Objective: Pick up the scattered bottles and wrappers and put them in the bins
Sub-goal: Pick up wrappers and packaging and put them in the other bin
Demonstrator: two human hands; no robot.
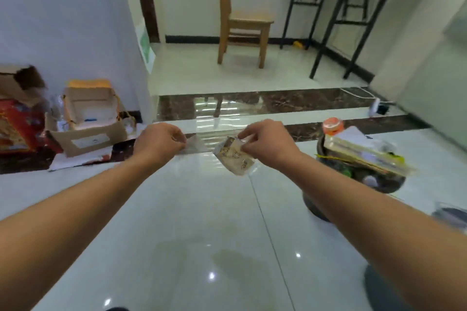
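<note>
**Wrappers in both hands, bins still waiting**

Head camera, looking forward and down over a glossy pale-tiled floor [202, 209]: a person holds both bare arms out at chest height, each hand busy with a piece of litter. The right hand [267, 141] pinches a crumpled cream-and-white printed plastic snack wrapper [236, 156] between thumb and fingertips, the packet dangling below the fingers, clear of the floor. The left hand [159, 140] is closed on the edge of a thin clear or silvery scrap of film [193, 145]; motion blur makes its exact nature hard to tell.

Just beside the right forearm stands a round dark bin [389, 183], already piled above its rim with flat packaging and an orange-capped plastic bottle [333, 126]. Against the white wall on the left sits an open brown cardboard box [88, 139], with what looks like clear plastic bottles at its near side; whether it serves as a second bin cannot be told.

By appearances the job is well advanced: the open floor in view shows no loose rubbish. Left to do, on this evidence, is dropping the two held pieces into a bin. A wooden chair [243, 23] stands well beyond.
</note>
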